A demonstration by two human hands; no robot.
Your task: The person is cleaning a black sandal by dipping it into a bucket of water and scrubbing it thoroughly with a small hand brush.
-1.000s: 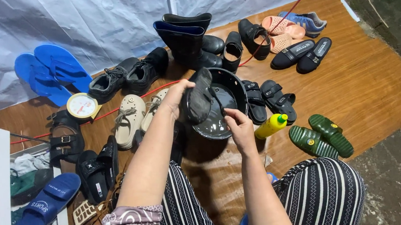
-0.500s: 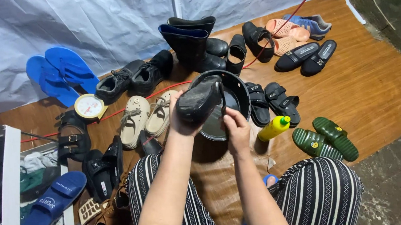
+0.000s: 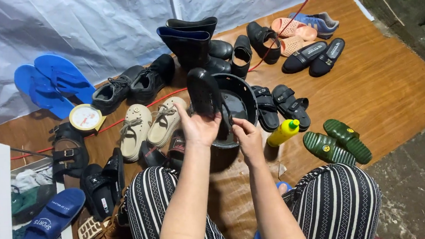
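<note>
Black rubber sandal (image 3: pixel 203 91), sole facing me, stands upright in my left hand (image 3: pixel 199 129), fingers closed round its heel, over the black bucket (image 3: pixel 239 107). My right hand (image 3: pixel 247 138) pinches something small at the bucket's near rim; what it holds I cannot tell. Head view only. Risk, as I judge it: the grip is low on the sandal, so it may tip and drop into the bucket or knock the yellow bottle (image 3: pixel 283 132) lying just beside.

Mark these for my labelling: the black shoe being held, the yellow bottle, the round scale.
black shoe (image 3: pixel 203 91), head view, middle of its sole.
yellow bottle (image 3: pixel 282 133), head view, its body.
round scale (image 3: pixel 85 117), head view, dial face.
</note>
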